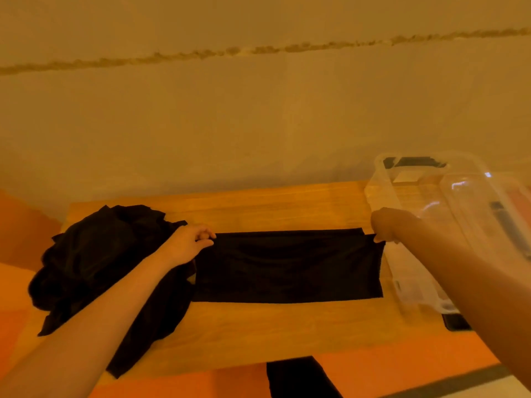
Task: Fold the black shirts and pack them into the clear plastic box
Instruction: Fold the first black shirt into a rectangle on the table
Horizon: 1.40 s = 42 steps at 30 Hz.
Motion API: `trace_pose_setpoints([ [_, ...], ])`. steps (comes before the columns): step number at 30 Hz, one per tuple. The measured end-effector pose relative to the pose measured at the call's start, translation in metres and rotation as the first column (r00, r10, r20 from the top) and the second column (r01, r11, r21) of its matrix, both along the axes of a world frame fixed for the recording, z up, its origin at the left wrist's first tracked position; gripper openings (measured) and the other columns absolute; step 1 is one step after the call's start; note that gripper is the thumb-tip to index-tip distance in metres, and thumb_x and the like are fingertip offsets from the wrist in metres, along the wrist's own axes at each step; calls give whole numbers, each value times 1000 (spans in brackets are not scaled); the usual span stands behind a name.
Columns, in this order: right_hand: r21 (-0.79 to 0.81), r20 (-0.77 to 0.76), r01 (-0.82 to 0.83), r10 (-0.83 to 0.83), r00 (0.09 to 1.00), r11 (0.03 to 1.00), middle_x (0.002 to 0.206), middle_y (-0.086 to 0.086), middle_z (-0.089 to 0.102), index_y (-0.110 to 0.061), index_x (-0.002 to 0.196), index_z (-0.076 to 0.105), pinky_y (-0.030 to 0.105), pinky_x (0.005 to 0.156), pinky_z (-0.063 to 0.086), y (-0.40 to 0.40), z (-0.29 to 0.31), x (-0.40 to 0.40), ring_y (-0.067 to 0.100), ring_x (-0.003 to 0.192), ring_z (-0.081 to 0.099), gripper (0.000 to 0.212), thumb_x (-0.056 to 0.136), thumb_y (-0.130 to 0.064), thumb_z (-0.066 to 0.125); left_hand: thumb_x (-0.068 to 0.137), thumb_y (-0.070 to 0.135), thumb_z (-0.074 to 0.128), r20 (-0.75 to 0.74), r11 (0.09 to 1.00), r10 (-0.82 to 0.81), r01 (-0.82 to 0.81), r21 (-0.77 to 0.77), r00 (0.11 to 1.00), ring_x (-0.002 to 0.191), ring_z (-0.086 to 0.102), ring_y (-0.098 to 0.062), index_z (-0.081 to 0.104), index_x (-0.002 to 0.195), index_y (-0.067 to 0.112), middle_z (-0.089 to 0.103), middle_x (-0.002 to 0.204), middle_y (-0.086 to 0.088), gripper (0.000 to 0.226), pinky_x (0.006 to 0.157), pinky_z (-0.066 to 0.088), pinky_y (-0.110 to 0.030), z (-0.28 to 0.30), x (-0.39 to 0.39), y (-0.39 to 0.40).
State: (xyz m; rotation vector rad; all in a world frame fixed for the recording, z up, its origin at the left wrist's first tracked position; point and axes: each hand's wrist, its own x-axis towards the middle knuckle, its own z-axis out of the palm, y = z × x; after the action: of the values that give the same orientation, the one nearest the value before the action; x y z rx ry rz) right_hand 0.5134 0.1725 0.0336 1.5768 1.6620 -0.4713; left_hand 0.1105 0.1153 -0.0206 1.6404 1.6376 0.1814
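- A black shirt point(287, 268), already folded into a long flat band, lies across the middle of the desk point(258, 334).
- The left hand point(188, 242) is closed in a pinch on the band's far left corner; the right hand point(383, 226) is closed in a pinch on its far right corner. The far edge looks taut between the two hands.
- The cloth seems thin, light and limp. It should drape and sag wherever it is not held, so holding it by the two corners seems the sensible grip for folding it over evenly.
- Let go carelessly, the layers would likely slip apart; pressing each fold flat on the desk should keep them.
- A heap of more black shirts point(94, 262) lies crumpled at the left end of the desk, touching the band and partly under the left forearm.
- The clear plastic box point(436, 225) stands just beside the band's right end, open at the top; whether any shirt is inside I cannot tell.
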Motion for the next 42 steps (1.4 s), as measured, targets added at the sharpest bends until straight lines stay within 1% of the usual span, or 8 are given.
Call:
trace_pose_setpoints([
  [8,20,119,72,-74,990,997,128,10,52,-7,125,52,38,98,41,41,-65,-14,26,118,51,33,96,-21,48,88,19,62,46,940,340,-340,-9,939,99,55,-15,62,107,10,62,105,-3,21,80,40,-23,-49,10,20],
  [16,510,-274,326,-209,939,796,81,10,44,-3,99,54,37,62,36,-3,-81,1,29,75,45,22,89,-9,34,91,11,56,117,849,514,-524,74,850,106,56,-25,60,111,5,60,112,-11,22,84,41,-25,-60,12,11],
  [20,750,-118,72,26,993,657,105,25,56,5,104,56,45,83,44,-32,-87,-30,37,94,55,41,81,1,23,92,15,54,-149,876,321,-234,421,935,109,53,-30,57,117,3,57,116,-15,28,92,42,-36,-53,40,-8],
  [24,606,-458,143,196,867,782,142,15,42,-4,137,41,40,104,34,-78,-122,-86,30,131,40,56,87,-26,55,89,38,36,-375,909,-64,209,360,925,128,46,-27,50,130,11,49,137,-10,51,104,31,-40,-69,97,-49],
  [28,498,-422,159,78,903,852,156,3,6,-16,148,6,37,113,3,-83,-147,-54,14,140,-4,75,87,-60,3,91,48,22,-509,965,-15,146,219,860,138,27,-30,35,142,14,33,149,-11,63,108,23,-48,-93,88,-46],
  [35,487,-454,330,-88,887,809,155,6,1,-14,143,-3,37,116,4,-99,-151,-6,15,140,-5,79,84,-66,-9,89,55,6,-530,957,-100,228,181,842,141,-5,-24,5,146,19,7,156,-8,68,112,1,-44,-98,76,-26],
  [38,528,-483,339,-54,874,779,154,10,18,-10,146,17,38,115,9,-93,-138,-21,17,140,7,71,92,-55,6,92,53,18,-551,960,-33,180,215,834,142,-4,-28,10,147,12,7,155,-14,69,113,1,-46,-90,83,-22],
  [42,611,-455,63,285,844,789,142,9,44,-11,136,43,38,112,24,-60,-131,-38,19,134,30,63,98,-45,7,94,53,21,-550,987,90,1,163,830,143,-10,-31,-1,147,7,-6,155,-17,74,113,-7,-44,-82,103,-39],
])
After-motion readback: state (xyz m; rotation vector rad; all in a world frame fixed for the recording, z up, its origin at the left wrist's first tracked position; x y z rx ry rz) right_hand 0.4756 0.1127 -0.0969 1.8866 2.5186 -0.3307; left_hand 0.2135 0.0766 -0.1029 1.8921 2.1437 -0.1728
